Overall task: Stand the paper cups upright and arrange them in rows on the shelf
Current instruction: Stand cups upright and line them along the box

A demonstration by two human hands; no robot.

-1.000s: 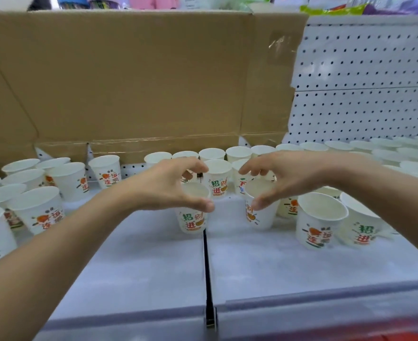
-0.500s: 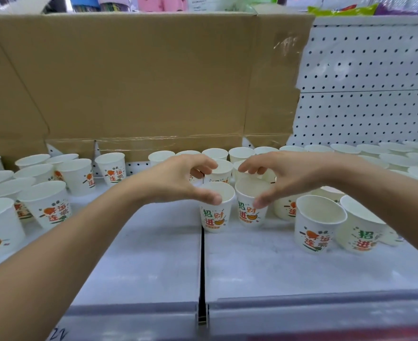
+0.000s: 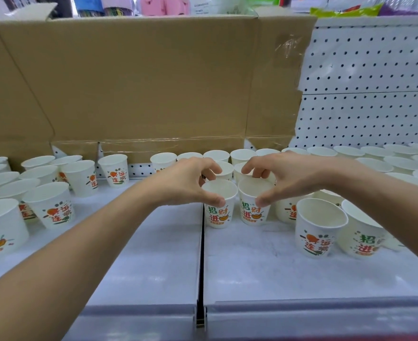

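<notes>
Two white printed paper cups stand upright side by side at the middle of the white shelf [image 3: 153, 254]. My left hand [image 3: 190, 180] grips the rim of the left cup [image 3: 219, 207] with thumb in front and fingers behind. My right hand [image 3: 284, 175] grips the rim of the right cup [image 3: 253, 205] the same way. Behind them a row of upright cups [image 3: 216, 155] runs along the back. Two more upright cups [image 3: 318, 230] stand at the front right.
A group of several upright cups [image 3: 49, 205] fills the left side. More cups [image 3: 387, 163] crowd the far right. A large cardboard sheet [image 3: 141, 82] leans against the white pegboard wall [image 3: 375, 94]. A dark seam [image 3: 201, 254] splits the shelf down the middle.
Both hands have brought their cups together and slightly rightward, so the two now stand side by side just right of the shelf seam. The camera has shifted a little.
</notes>
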